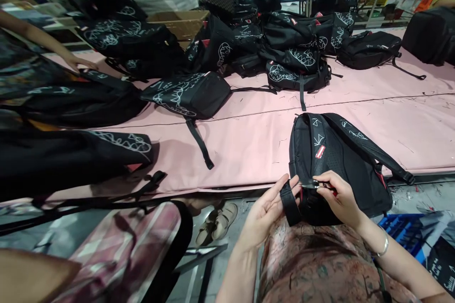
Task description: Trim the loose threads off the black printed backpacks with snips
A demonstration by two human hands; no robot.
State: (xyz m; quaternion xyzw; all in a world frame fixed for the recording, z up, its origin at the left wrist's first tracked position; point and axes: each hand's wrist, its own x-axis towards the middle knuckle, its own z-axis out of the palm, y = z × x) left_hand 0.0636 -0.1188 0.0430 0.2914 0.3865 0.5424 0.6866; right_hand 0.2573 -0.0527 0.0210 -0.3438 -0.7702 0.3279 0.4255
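Observation:
A black backpack [337,161] with white line drawings and a small red label lies on the near edge of the pink table [256,137], its lower end on my lap. My left hand [265,213] holds a black strap [289,201] of the backpack, thumb over it and fingers curled beneath. My right hand [339,196] pinches a small pair of metal snips [313,183] whose tip points at the strap by my left thumb. A silver bangle sits on my right wrist.
Many more black backpacks [295,52] with white drawings are heaped at the back and left of the table. Another person's arm and hand [76,62] reach in from the left. A cardboard box [179,22] stands behind. A sandalled foot [216,222] shows below the table edge.

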